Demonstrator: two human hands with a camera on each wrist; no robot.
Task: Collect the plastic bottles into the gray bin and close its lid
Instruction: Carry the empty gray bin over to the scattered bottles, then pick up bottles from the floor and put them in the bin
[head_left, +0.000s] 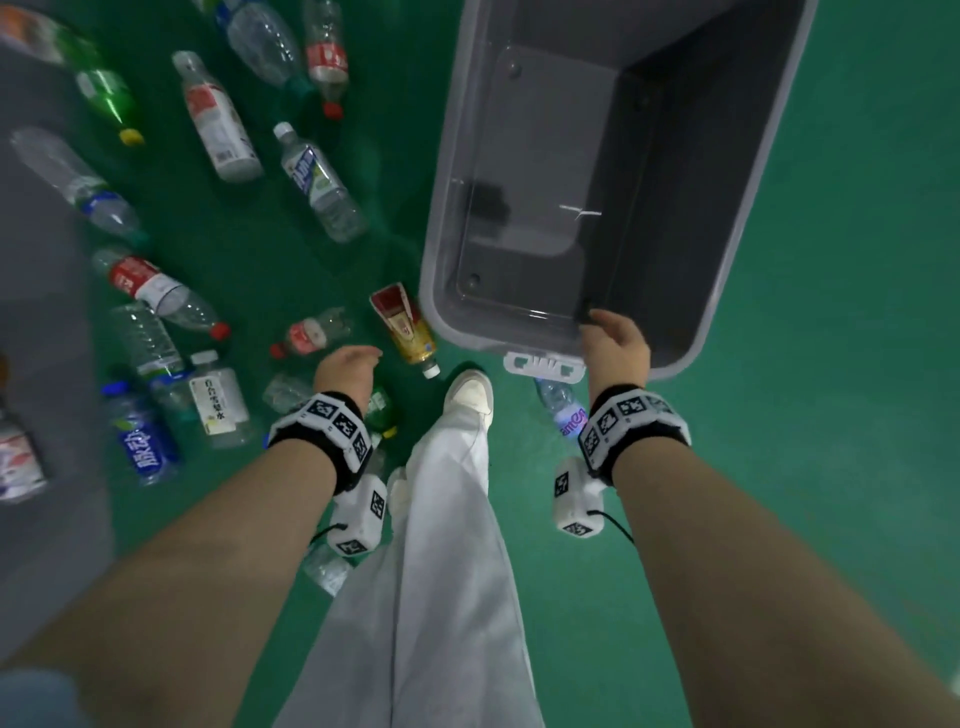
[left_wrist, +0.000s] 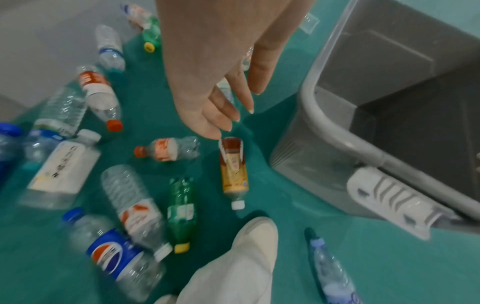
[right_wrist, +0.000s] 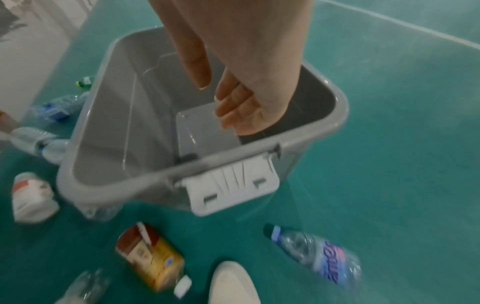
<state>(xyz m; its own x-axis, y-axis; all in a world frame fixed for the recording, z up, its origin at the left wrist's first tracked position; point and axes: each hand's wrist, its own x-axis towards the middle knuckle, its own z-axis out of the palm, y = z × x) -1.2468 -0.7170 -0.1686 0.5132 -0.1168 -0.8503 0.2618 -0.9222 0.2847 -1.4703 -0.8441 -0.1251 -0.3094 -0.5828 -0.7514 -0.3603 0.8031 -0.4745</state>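
The gray bin (head_left: 467, 338) stands open on the green floor with no bottles inside. My right hand (head_left: 602, 325) hovers over its near rim (right_wrist: 124, 181), fingers loosely curled, holding nothing. My left hand (head_left: 358, 356) hangs open above the scattered bottles, its fingertips (left_wrist: 233, 117) pointing down toward a yellow-and-brown labelled bottle (left_wrist: 233, 170). A small red-labelled bottle (left_wrist: 168, 149) lies just left of it. A purple-labelled bottle (head_left: 563, 410) lies in front of the bin. Several more clear, green and blue-labelled bottles lie across the floor to the left.
A white latch (head_left: 543, 364) hangs from the bin's near rim. My white shoe (head_left: 470, 395) and trouser leg stand between the bottles and the bin. A gray floor strip (head_left: 31, 312) runs along the left. Bare green floor lies right of the bin.
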